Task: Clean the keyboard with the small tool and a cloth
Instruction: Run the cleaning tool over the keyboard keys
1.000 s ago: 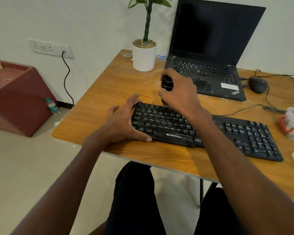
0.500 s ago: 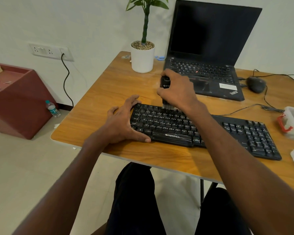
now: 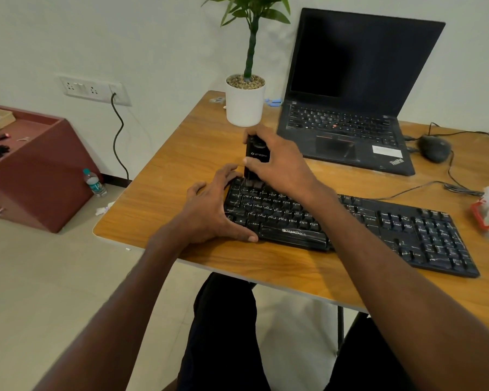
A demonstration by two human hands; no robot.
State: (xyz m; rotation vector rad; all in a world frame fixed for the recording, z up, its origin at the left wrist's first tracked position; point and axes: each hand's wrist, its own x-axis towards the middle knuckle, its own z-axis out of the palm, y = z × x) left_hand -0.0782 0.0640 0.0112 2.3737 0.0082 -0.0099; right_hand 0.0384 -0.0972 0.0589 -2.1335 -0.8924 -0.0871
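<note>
keyboard: the black keyboard (image 3: 350,224) lies across the middle of the frame on the wooden table (image 3: 181,170), its long axis running from centre-left down toward the lower right.
small tool: the small tool (image 3: 255,159), a dark upright stick, stands above the keyboard's upper left corner, its lower end touching the top row of keys.
right hand: the right hand (image 3: 280,165) wraps its fingers and thumb round the tool from the right side; the tool sits just left of the palm.
left hand: the left hand (image 3: 209,213) rests flat on the keyboard's left end, fingers spread and fairly straight, thumb along the front edge near the space bar; it pins the board, not gripping.
key relation: most of the uncleaned keys likely lie to the right and lower right of the tool, along the keyboard's long axis, so the right hand is the nearer one for the sweep.
cloth: no cloth can be made out with certainty.
risk: the laptop (image 3: 350,114) and plant pot (image 3: 244,103) stand near, just above the tool.
</note>
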